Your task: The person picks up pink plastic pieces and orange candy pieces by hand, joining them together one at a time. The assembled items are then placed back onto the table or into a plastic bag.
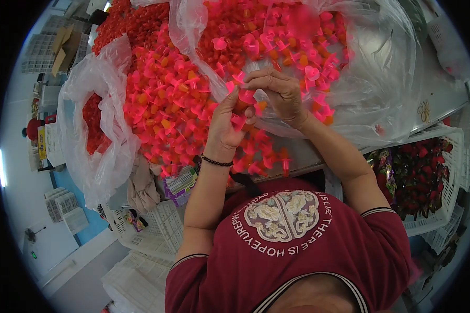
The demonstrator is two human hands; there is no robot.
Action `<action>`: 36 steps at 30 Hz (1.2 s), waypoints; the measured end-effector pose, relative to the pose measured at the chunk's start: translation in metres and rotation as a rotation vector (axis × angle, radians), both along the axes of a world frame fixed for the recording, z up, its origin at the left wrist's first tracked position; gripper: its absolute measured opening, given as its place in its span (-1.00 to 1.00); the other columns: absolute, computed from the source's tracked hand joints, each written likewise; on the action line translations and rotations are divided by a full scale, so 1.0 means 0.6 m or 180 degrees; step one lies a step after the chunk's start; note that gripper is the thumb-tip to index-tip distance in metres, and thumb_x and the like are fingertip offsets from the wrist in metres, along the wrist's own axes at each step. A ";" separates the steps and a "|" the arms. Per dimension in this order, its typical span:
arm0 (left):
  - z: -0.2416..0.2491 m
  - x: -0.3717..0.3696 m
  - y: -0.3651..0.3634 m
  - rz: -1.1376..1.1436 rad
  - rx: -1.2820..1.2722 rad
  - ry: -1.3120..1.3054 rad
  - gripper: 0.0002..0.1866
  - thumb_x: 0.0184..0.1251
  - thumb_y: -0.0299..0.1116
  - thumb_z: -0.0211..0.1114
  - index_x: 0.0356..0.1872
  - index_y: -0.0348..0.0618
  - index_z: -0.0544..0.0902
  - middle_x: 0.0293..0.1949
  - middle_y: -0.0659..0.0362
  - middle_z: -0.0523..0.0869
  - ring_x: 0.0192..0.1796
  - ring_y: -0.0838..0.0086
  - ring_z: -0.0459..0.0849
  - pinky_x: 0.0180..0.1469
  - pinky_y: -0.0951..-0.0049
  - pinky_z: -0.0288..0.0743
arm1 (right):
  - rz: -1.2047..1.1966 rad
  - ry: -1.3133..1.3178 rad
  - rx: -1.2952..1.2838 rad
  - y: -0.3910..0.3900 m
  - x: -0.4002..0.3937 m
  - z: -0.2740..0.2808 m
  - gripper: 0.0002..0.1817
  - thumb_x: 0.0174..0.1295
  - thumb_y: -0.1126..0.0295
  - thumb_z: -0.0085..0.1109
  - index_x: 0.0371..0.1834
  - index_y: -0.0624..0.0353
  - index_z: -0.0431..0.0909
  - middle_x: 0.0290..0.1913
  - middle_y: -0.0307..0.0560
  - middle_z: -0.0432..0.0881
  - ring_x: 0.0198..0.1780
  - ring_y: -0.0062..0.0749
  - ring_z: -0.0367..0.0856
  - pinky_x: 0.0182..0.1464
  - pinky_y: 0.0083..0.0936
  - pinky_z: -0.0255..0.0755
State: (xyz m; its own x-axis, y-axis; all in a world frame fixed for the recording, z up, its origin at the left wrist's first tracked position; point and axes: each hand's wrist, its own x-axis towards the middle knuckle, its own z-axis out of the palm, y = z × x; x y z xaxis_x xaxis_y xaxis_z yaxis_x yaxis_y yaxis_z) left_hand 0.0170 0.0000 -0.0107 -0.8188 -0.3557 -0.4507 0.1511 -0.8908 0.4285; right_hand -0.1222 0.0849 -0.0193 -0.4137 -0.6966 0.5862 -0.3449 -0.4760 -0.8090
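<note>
My left hand point(227, 124), a beaded bracelet at its wrist, is closed around a few small pink plastic pieces point(238, 122) above the table's near edge. Beside it, my right hand point(279, 94) has its thumb and fingers pinched together near a pink piece point(238, 77) at the left fingertips. Whether the right fingers grip that piece is hidden. A large heap of pink pieces with orange parts point(177, 99) spreads under and around both hands. Each pink piece has a flared, disc-like end and a narrow stem.
Clear plastic bags point(371, 104) lie across the metal table point(428, 112). Another bag point(96, 78) at left holds red pieces. Small red pieces point(136, 23) are heaped at the back. A white crate point(457, 172) with dark red packets stands at right. White crates point(162, 229) sit lower left.
</note>
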 end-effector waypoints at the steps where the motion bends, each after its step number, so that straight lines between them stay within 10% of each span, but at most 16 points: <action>1: 0.006 -0.002 0.001 0.0001 -0.0006 0.0006 -0.72 0.45 -0.14 0.08 -0.05 -0.12 0.50 -0.39 0.21 0.55 -0.48 0.53 0.46 -0.53 0.56 0.32 | 0.0001 0.0006 -0.0006 0.003 0.001 0.007 -0.83 0.21 0.65 0.04 -0.27 0.28 0.65 -0.15 -0.14 0.65 -0.14 -0.48 0.59 -0.05 -0.51 0.48; 7: 0.044 -0.005 -0.004 0.0451 -0.1290 -0.0647 -0.78 0.37 -0.21 0.22 -0.21 -0.17 0.57 -0.50 0.20 0.63 -0.57 0.51 0.55 -0.56 0.51 0.34 | 0.0084 -0.1284 0.0363 0.003 -0.007 0.021 -0.77 0.39 0.33 -0.01 -0.15 0.24 0.59 -0.23 -0.17 0.62 -0.18 -0.50 0.55 -0.07 -0.62 0.43; 18: 0.042 -0.007 0.009 0.0599 -0.1847 -0.0942 -0.76 0.32 -0.24 0.29 -0.19 -0.20 0.56 -0.55 0.22 0.59 -0.59 0.53 0.54 -0.59 0.54 0.33 | 0.0233 0.0112 0.1426 0.006 -0.017 0.004 -0.70 0.40 0.27 0.00 -0.39 0.30 0.44 -0.55 -0.12 0.45 -0.47 -0.45 0.45 -0.41 -0.46 0.34; 27: 0.058 0.003 -0.028 0.0884 -0.2205 -0.1162 -0.79 0.27 -0.32 0.34 -0.23 -0.22 0.56 -0.51 0.25 0.59 -0.58 0.60 0.53 -0.59 0.56 0.36 | -0.0144 0.0898 0.1419 -0.015 -0.002 0.005 -0.82 0.30 0.32 0.09 -0.31 0.22 0.51 -0.42 0.04 0.53 -0.35 -0.10 0.54 -0.33 -0.25 0.38; 36: 0.109 0.121 -0.177 0.2034 -0.3696 -0.2431 -0.81 0.22 -0.44 0.34 -0.16 -0.23 0.62 -0.51 0.28 0.57 -0.61 0.68 0.42 -0.62 0.63 0.26 | -0.1102 0.2189 0.1302 -0.019 -0.034 -0.038 -0.85 0.05 0.47 0.24 -0.28 0.14 0.59 -0.28 -0.15 0.59 -0.13 -0.28 0.54 -0.11 -0.42 0.37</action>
